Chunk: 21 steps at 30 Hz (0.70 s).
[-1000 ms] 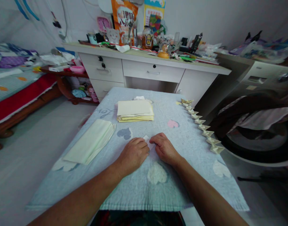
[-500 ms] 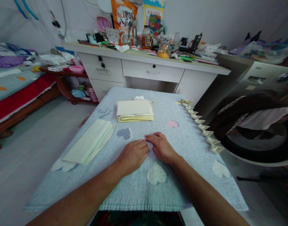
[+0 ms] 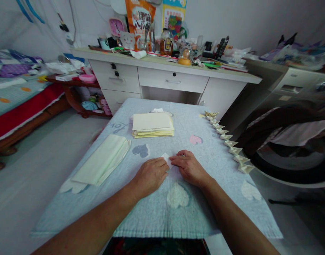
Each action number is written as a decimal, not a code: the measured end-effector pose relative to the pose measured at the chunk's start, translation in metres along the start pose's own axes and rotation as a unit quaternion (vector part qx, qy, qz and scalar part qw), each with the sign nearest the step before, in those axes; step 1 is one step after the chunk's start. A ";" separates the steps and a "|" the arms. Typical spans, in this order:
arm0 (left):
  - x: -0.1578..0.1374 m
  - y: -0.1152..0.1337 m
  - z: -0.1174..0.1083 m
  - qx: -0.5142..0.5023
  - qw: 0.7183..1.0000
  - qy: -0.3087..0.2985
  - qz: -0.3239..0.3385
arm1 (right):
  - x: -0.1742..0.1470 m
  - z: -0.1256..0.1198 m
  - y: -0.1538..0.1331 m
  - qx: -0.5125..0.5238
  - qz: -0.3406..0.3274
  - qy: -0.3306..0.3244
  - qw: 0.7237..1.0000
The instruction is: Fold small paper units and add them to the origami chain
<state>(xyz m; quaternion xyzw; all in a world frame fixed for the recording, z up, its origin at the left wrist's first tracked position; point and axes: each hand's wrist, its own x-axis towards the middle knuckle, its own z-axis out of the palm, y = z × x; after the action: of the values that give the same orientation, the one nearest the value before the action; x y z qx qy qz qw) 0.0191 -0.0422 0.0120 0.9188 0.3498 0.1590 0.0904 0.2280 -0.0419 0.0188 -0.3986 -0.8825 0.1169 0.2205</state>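
Observation:
A small piece of folded white paper (image 3: 166, 158) lies on the cloth-covered table between my hands, mostly hidden by fingers. My left hand (image 3: 152, 173) is closed on its left side, fingers curled and knuckles up. At its right edge, the fingertips of my right hand (image 3: 188, 166) press together on the paper, the other fingers bent. Beyond the hands rests a stack of cream and yellow paper sheets (image 3: 153, 122). Left of my left hand lies a pale green folded paper bundle (image 3: 101, 159). Along the table's right side runs a row of folded pointed paper pieces (image 3: 231, 143).
The patterned blue cloth (image 3: 141, 219) covers the table. A white desk (image 3: 173, 76) crowded with jars, bags and small items stands behind it. To the right is a washing machine (image 3: 292, 95) with laundry in its open door; to the left, a bed (image 3: 24, 95).
My right hand has shifted slightly right, away from my left hand. More of the small white paper now shows between them. My left hand has stayed nearly in place.

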 end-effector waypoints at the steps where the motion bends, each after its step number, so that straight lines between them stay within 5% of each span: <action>1: 0.000 0.000 0.000 -0.001 1.000 0.000 -0.001 | -0.001 -0.001 0.000 -0.002 0.001 0.004 1.000; 21: 0.002 0.001 -0.006 0.017 1.000 -0.017 0.012 | -0.001 -0.009 0.000 0.003 -0.002 -0.023 1.000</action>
<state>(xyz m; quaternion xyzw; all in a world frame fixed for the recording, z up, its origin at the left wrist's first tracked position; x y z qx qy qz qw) 0.0189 -0.0416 0.0188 0.9270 0.3394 0.1386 0.0788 0.2326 -0.0422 0.0264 -0.3935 -0.8878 0.1283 0.2015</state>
